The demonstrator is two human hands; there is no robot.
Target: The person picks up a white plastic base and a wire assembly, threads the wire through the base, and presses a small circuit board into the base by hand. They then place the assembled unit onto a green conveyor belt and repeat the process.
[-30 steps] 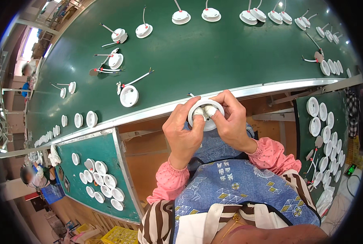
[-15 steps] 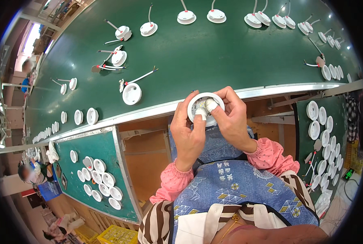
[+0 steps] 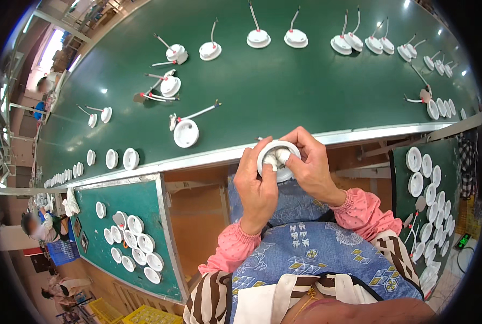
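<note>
Between my two hands, over my lap at the bench's front edge, I hold a round white lamp housing with its hollow side toward me. My left hand grips its left rim, the thumb pushed down inside. Around the right rim wraps my right hand, its thumb inside too. Both thumbs wear white finger covers and hide most of the inside. Beyond my hands, on the green bench, lies another white housing, with a grey-white cable and a small plate beside it.
Wired white lamps stand along the bench's far side. Several empty white housings line its left front. Lower green side tables hold more housings, one at left and one at right. A metal edge borders the bench.
The view has shifted, so the bench things sit slightly lower and further right. My thumbs have moved inside the housing, which both hands still hold.
</note>
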